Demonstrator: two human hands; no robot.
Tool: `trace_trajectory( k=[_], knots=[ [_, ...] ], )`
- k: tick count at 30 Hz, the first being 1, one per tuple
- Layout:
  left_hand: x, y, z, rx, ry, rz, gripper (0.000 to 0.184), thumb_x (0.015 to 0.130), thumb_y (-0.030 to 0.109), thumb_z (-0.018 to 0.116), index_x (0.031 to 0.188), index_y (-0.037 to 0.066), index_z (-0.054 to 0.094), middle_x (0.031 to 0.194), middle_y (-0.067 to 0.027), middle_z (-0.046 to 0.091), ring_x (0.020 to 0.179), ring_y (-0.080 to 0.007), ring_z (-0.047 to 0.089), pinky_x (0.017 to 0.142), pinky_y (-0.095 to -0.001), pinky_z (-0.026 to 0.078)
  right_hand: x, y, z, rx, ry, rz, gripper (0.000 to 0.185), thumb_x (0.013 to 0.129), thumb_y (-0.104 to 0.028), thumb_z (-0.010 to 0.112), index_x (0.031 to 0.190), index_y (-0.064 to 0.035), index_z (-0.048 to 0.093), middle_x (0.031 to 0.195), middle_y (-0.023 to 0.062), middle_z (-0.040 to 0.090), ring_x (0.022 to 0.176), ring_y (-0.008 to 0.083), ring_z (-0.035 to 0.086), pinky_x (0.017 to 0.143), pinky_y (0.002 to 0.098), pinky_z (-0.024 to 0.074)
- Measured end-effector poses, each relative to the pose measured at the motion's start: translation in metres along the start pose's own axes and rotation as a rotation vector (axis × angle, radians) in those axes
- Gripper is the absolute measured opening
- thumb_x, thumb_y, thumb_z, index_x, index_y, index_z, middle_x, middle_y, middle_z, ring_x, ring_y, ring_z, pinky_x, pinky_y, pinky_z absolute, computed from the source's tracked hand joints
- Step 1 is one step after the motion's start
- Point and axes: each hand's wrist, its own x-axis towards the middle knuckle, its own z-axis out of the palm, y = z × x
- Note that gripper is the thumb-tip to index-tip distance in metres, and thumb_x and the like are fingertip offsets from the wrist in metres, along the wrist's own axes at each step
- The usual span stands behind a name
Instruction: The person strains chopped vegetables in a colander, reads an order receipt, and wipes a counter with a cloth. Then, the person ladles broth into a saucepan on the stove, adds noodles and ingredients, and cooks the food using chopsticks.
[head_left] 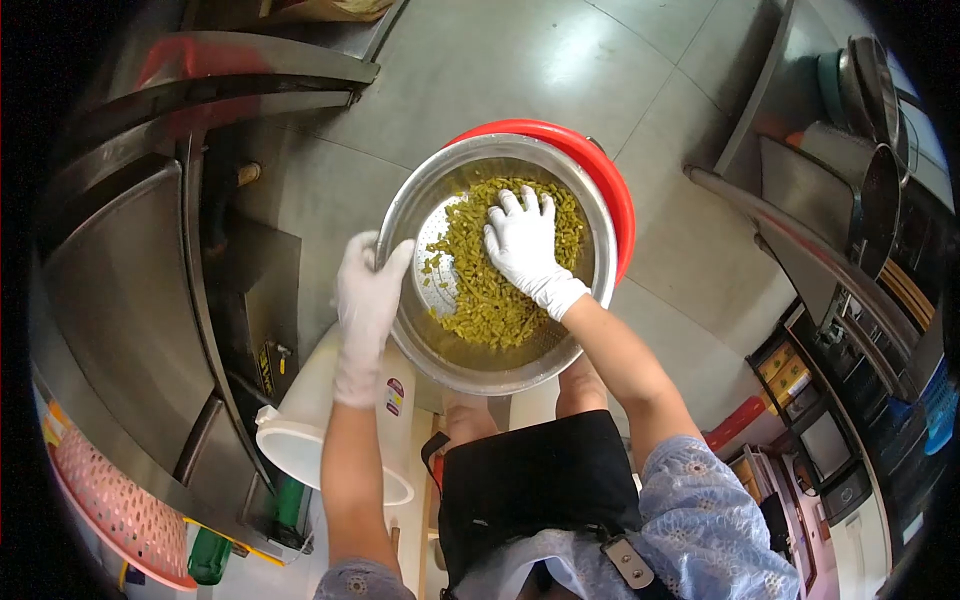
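Observation:
Chopped green pieces (pixel 490 300) lie in a wide metal bowl (pixel 425 355) with small holes in its bottom. The bowl rests over a red basin (pixel 622 205), whose rim shows at the upper right. My left hand (pixel 372 285), in a white glove, grips the bowl's left rim, thumb inside and fingers outside. My right hand (pixel 524 240), also gloved in white, lies on the green pieces with its fingers spread; the fingertips touch the pieces. Bare metal shows at the bowl's left side.
A white bucket (pixel 320 410) lies tilted at the lower left, near a pink perforated basket (pixel 120 500). Steel cabinets (pixel 130 300) line the left side. A steel counter with pans (pixel 880 210) stands at the right. Grey floor tiles (pixel 500 60) lie beyond the bowl.

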Motion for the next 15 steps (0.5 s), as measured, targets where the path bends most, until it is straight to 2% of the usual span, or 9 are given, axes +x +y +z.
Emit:
trace_trajectory(
  k=[1,3,4,6,7,10,12,14,15],
  knots=[
    [0.012,-0.011,0.005,-0.001,-0.005,0.006,0.035,0.084,0.017,0.067,0.110,-0.004,0.058,0.091,-0.0142,0.066,0.079,-0.0183,0.062,0.077,-0.0322,0.048,-0.002,-0.009,-0.005,0.037,0.010,0.028,0.029,0.082,-0.025,0.055,0.101,-0.0039,0.063,0.121,0.0160,0.052,0.119,0.0385,0.043,0.102,0.0570,0.0276],
    [0.030,-0.052,0.020,0.094,0.028,0.151,0.030,0.083,0.012,0.066,0.108,-0.003,0.058,0.092,-0.0144,0.067,0.081,-0.0208,0.063,0.077,-0.0328,0.048,-0.006,-0.019,-0.013,0.105,0.122,0.032,0.029,0.083,-0.024,0.056,0.103,-0.0042,0.062,0.119,0.0163,0.054,0.116,0.0376,0.044,0.099,0.0539,0.0313],
    [0.027,-0.056,0.021,0.097,0.028,0.152,0.030,0.083,0.012,0.066,0.108,-0.003,0.058,0.092,-0.0144,0.067,0.081,-0.0208,0.063,0.077,-0.0328,0.048,-0.008,-0.023,-0.019,0.153,0.166,0.045,0.029,0.083,-0.024,0.056,0.104,-0.0043,0.062,0.118,0.0165,0.054,0.114,0.0375,0.045,0.098,0.0526,0.0327],
    [0.014,-0.064,0.021,-0.105,-0.006,0.035,0.029,0.084,0.010,0.064,0.108,-0.003,0.058,0.095,-0.0154,0.067,0.083,-0.0234,0.064,0.078,-0.0340,0.048,-0.022,-0.023,-0.030,0.268,0.171,0.034,0.029,0.083,-0.024,0.056,0.104,-0.0045,0.062,0.117,0.0167,0.055,0.113,0.0373,0.047,0.097,0.0517,0.0342],
    [0.003,-0.060,0.022,-0.089,0.011,-0.040,0.027,0.085,0.010,0.064,0.108,-0.003,0.057,0.096,-0.0156,0.067,0.084,-0.0241,0.064,0.079,-0.0341,0.048,-0.032,-0.021,-0.035,0.379,0.178,0.022,0.029,0.083,-0.024,0.057,0.104,-0.0046,0.061,0.116,0.0168,0.055,0.111,0.0372,0.048,0.095,0.0507,0.0358],
    [-0.009,-0.089,0.037,-0.146,0.075,0.008,0.027,0.085,0.009,0.063,0.108,-0.003,0.057,0.096,-0.0153,0.067,0.086,-0.0239,0.064,0.081,-0.0337,0.048,-0.065,-0.023,-0.032,0.342,-0.055,-0.508,0.029,0.079,-0.024,0.059,0.101,-0.0062,0.062,0.114,0.0136,0.057,0.114,0.0331,0.049,0.098,0.0487,0.0367],
    [-0.013,-0.083,0.035,-0.149,0.058,-0.001,0.026,0.085,0.008,0.063,0.108,-0.004,0.057,0.097,-0.0154,0.067,0.087,-0.0239,0.063,0.082,-0.0334,0.048,-0.092,-0.018,0.006,0.312,-0.222,-0.916,0.026,0.077,-0.025,0.057,0.098,-0.0108,0.062,0.117,0.0111,0.055,0.120,0.0288,0.046,0.106,0.0525,0.0294],
    [-0.013,-0.077,0.034,-0.159,0.038,-0.027,0.026,0.086,0.007,0.061,0.109,-0.004,0.057,0.099,-0.0151,0.067,0.088,-0.0237,0.063,0.082,-0.0333,0.047,-0.078,-0.005,0.005,0.199,-0.375,-0.975,0.022,0.077,-0.023,0.055,0.096,-0.0145,0.062,0.120,0.0087,0.053,0.122,0.0275,0.044,0.109,0.0541,0.0256],
    [-0.012,-0.074,0.032,-0.157,0.040,-0.027,0.026,0.086,0.007,0.061,0.109,-0.004,0.057,0.099,-0.0151,0.067,0.088,-0.0237,0.063,0.082,-0.0333,0.047,-0.069,0.010,0.011,0.201,-0.338,-1.123,0.021,0.077,-0.024,0.053,0.096,-0.0158,0.060,0.124,0.0072,0.051,0.122,0.0267,0.045,0.111,0.0534,0.0250]
  ],
)
